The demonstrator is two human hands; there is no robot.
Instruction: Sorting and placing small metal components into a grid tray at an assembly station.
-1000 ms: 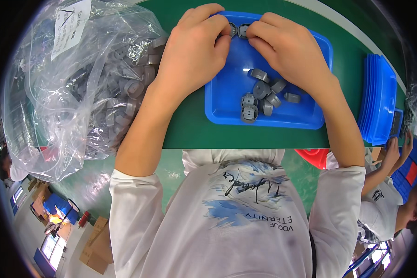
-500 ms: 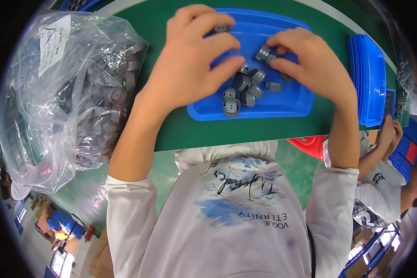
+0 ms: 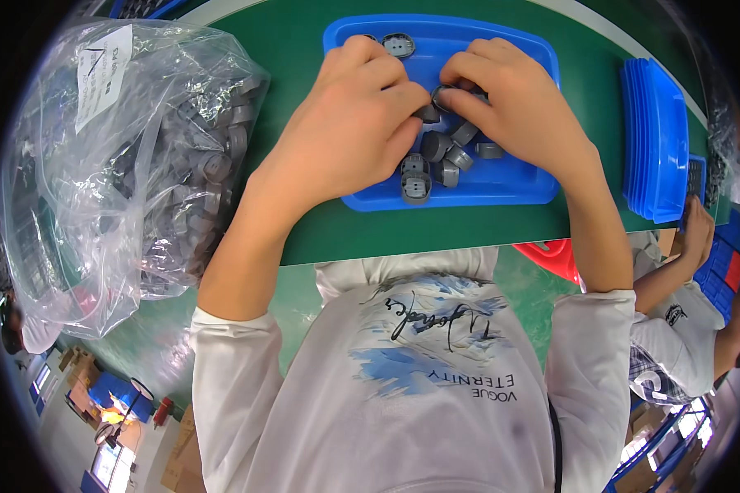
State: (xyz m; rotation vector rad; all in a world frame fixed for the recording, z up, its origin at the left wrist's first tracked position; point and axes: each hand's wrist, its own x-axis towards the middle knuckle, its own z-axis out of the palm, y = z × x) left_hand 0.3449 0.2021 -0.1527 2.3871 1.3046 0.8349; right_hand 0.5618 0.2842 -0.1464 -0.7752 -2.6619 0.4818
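A blue plastic tray (image 3: pixel 514 182) holds several small grey oval plastic parts, some with slotted faces. Inside it, my right hand (image 3: pixel 514 107) pinches one grey plastic part (image 3: pixel 442 98) between thumb and fingers. Just left of that, my left hand (image 3: pixel 349 123) has its fingers closed, with another grey plastic part (image 3: pixel 427 113) at the fingertips. The two hands nearly meet over the tray's middle. Below them lie a loose pile of grey parts (image 3: pixel 437 146) and a slotted pair (image 3: pixel 415 177). One more part (image 3: pixel 399 44) sits at the tray's far side. The fingers partly hide what they grip.
A clear plastic bag (image 3: pixel 66 238) full of similar grey parts stands at the left on the green table (image 3: pixel 321 238). Stacked blue trays (image 3: pixel 654 140) are at the right. Beyond them a co-worker's hand (image 3: pixel 699 230) reaches to the table edge. Something red (image 3: pixel 551 256) lies below the edge.
My left hand has moved down and closed its spread fingers by a grey part. My right hand has shifted left with its part toward the left hand. The far-side part is now uncovered.
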